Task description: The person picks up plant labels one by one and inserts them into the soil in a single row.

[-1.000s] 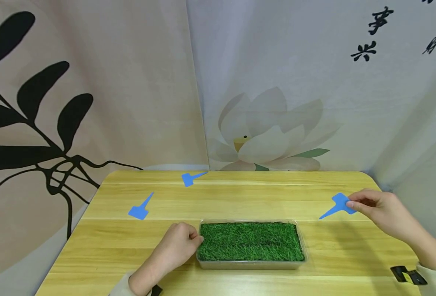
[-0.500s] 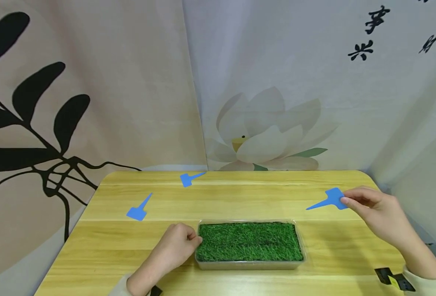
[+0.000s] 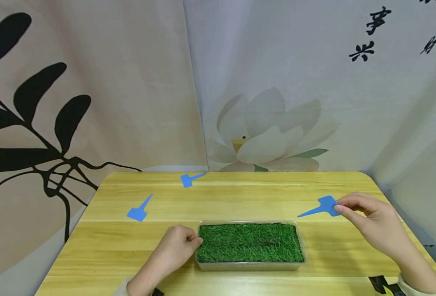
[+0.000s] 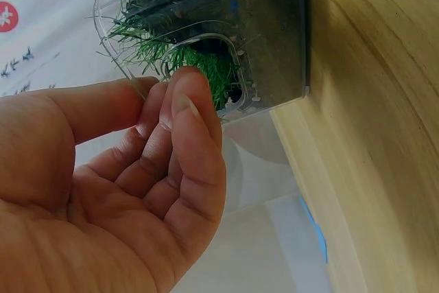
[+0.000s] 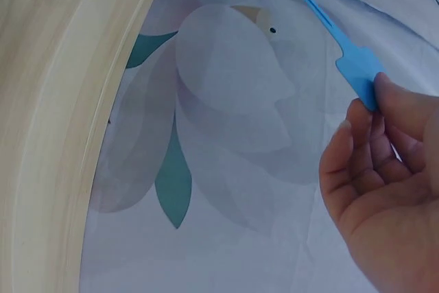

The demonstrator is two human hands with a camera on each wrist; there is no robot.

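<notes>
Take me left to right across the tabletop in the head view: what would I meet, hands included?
Leftmost blue plant label, left hand, clear plastic tray of green grass, held blue plant label, right hand. The far-edge blue label overlaps the left hand's sideways span, so it is left out.

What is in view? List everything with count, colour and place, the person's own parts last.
Held tag: one, blue, pinched in the right hand
Left tag: one, blue, on the table's left side
Far tag: one, blue, by the table's far edge
Tray: one, clear, on the table
Artificial grass: one block, green, inside the tray
Table: one, yellowish wood, under the tray
Backdrop: one, pale with plant, flower and character prints, behind the table
Sleeves: two, cream, at the wrists
Left hand: one, bare, at the tray's left end
Right hand: one, bare, right of the tray
</notes>
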